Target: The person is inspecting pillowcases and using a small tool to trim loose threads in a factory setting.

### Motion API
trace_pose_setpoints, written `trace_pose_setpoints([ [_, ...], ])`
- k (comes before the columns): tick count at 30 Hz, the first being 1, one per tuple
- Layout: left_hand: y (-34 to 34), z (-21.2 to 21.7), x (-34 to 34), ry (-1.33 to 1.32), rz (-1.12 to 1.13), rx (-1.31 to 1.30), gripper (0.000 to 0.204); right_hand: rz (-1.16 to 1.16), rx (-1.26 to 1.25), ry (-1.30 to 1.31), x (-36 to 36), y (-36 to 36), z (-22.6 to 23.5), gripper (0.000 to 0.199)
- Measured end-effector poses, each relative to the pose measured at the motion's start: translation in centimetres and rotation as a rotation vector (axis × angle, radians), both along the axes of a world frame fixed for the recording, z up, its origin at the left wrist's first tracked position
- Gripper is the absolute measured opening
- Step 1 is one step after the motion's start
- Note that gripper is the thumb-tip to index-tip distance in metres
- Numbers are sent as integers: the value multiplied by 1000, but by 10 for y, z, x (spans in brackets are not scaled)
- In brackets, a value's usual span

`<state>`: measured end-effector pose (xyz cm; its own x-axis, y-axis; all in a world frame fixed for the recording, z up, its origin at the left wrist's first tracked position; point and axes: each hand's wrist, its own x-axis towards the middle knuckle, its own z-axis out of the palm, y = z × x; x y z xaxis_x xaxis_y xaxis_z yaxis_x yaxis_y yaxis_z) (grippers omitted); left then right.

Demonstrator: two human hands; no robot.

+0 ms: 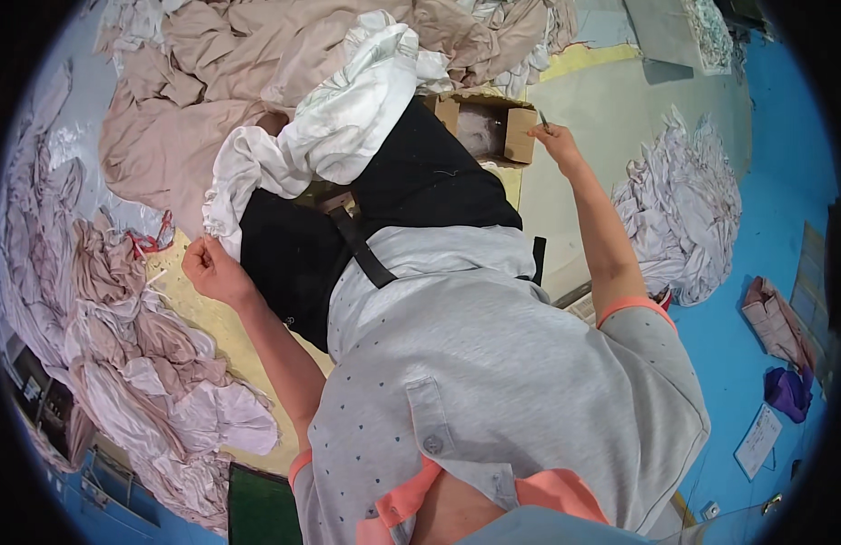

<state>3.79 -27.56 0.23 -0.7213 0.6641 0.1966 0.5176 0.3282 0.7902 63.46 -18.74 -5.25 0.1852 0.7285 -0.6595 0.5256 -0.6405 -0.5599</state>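
A white cloth with a gathered edge lies across my lap in black trousers. Its lower left end reaches my left hand, whose fingers are closed, pinching the gathered edge. Out to the right, my right hand is closed on a small dark pointed tool, too small to name more exactly. That hand is beside the right flap of an open cardboard box, away from the cloth. Something pale lies inside the box.
Beige fabric is heaped in front of me. Pink and white cloths lie piled at the left, with a red string by them. Another pale cloth pile sits on the right, near the blue floor.
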Motion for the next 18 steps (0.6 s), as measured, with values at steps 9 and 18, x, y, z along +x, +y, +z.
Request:
trace_pose_setpoints([
  [9, 0, 0, 0, 61, 2, -11, 11, -272, -230, 54, 27, -20, -36, 30],
  [18, -13, 28, -17, -242, -75, 109, 4, 252, 770, -32, -115, 27, 69, 26],
])
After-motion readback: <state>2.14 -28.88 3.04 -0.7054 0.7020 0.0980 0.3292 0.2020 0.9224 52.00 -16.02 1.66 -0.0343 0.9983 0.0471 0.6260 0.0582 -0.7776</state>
